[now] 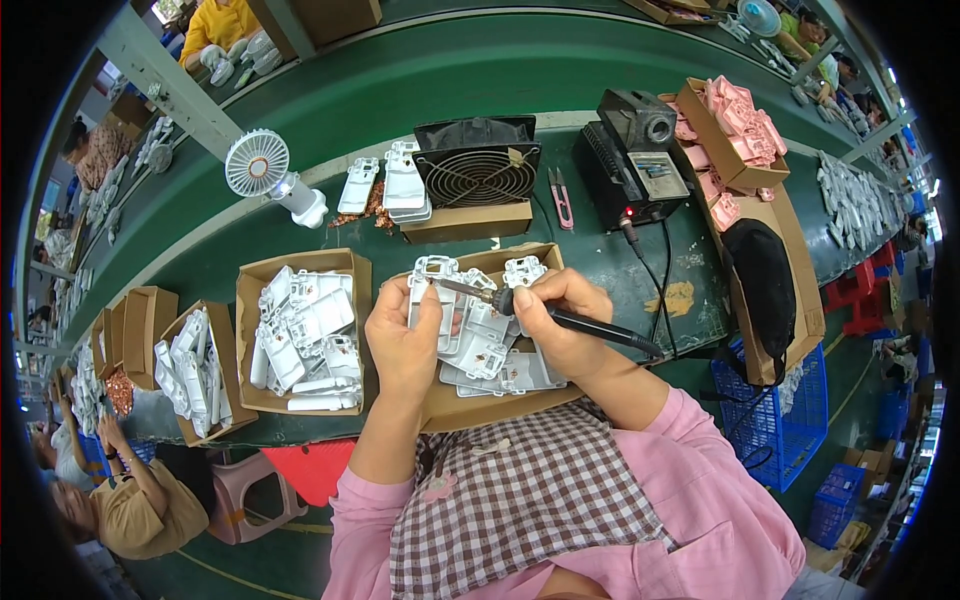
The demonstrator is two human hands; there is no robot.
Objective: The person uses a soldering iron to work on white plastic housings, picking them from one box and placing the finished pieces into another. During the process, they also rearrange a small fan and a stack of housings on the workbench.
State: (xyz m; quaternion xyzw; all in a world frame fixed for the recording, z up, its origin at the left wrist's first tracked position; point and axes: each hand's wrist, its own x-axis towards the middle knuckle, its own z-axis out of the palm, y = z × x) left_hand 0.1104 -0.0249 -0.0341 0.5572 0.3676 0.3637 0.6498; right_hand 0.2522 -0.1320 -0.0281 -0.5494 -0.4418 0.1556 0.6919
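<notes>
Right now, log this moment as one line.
left hand: holds white plastic part | right hand: grips soldering iron, tip on part | under: cardboard box

Open brown cartons sit on the green desk: one of white parts (pixel 300 335), a narrower one (pixel 195 375) left, one of pink parts (pixel 735 135) far right. The station's small grey screen (pixel 655 172) faces up.

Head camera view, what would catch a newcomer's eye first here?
At centre, the right hand holds a soldering iron, its tip at a white plastic frame in the left hand, over a cardboard box of similar parts. Behind stand a black square fan and a small white fan.
</notes>
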